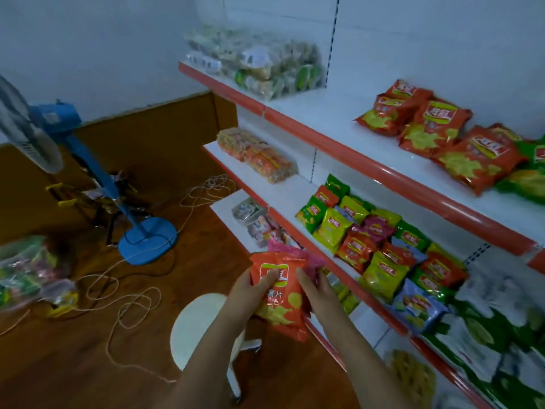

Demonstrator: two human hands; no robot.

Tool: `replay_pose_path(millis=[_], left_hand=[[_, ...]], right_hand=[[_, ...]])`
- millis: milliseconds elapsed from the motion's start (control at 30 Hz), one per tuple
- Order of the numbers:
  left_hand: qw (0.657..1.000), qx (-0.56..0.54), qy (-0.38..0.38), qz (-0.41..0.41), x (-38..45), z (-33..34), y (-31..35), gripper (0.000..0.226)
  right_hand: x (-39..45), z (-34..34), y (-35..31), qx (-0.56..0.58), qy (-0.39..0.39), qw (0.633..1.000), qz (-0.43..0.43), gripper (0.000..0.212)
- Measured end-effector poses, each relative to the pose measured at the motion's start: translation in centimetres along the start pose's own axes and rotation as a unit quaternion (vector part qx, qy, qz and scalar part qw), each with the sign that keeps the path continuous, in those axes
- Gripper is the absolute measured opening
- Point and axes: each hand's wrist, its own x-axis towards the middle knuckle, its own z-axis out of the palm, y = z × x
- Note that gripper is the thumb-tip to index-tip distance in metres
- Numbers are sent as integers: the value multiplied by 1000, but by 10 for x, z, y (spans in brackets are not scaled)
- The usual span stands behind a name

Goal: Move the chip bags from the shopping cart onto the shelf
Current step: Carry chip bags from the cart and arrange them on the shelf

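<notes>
Head view, and both forearms reach out low in the middle with the left hand [253, 286] and right hand [317, 290] clamped on either side of an orange chip bag [278, 299]; the left grip has its thumb curled over the bag's logo, the right grip has fingers wrapped along the bag's right edge. A pink chip bag [292, 252] peeks out just behind the orange one, touching it, though which hand carries it I cannot tell. The bags hang in the air just off the red front edge of the middle shelf [298, 190], not on it. That shelf's right half is crowded with a heap of small chip bags [380, 249] in green, yellow, orange and blue; its left half carries only an orange wrapped pack [256, 154], with bare white board between. Up on the top shelf [324, 113] lie larger orange chip bags [436, 131] and clear packs [256, 63], open board between them too. Below the arms sits a round white stool [200, 320]; a blue standing fan [88, 172] and loose cords [132, 290] occupy the wooden floor to the left, and a blurred heap of packets [26, 270] sits at the left edge.
</notes>
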Motion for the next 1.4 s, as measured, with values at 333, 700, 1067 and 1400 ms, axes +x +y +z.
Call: replay_pose_path(millis=[333, 700, 1067, 1400], left_hand=[[988, 44, -147, 32, 130, -102, 62, 44], [981, 95, -169, -25, 364, -96, 85, 52], [964, 204, -152, 81, 647, -3, 55, 55], [846, 486, -200, 94, 737, 107, 30, 87]], right_hand=[[98, 109, -77, 36, 179, 983, -6, 65], [328, 58, -104, -50, 111, 986, 113, 62], [563, -33, -126, -309, 169, 935, 45, 42], [593, -55, -104, -431, 210, 877, 36, 40]])
